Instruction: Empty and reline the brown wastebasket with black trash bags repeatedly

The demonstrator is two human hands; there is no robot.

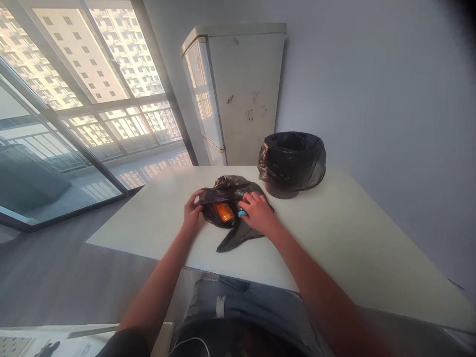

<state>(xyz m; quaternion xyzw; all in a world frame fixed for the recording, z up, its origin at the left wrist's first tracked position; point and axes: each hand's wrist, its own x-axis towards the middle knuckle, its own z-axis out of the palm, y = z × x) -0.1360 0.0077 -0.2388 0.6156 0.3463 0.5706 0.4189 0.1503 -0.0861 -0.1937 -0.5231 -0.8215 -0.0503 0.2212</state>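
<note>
A black plastic bag (226, 195) lies open on the white table in front of me. Inside its mouth rests an orange can (224, 212), tilted with its end toward me. My left hand (192, 212) pinches the bag's left rim. On the other side, my right hand (257, 210) is curled over a bottle with a teal cap (242, 212), at the bag's right part; most of the bottle is hidden by the fingers and the plastic. A loose flap of the bag (235, 239) spreads toward me below the right hand.
A bin lined with a black bag (292, 163) stands at the table's back right. Behind the white table (327, 238) is a white refrigerator (247, 94) against the wall. Glass sliding doors (63, 139) are at the left. The table's front edge lies near my legs.
</note>
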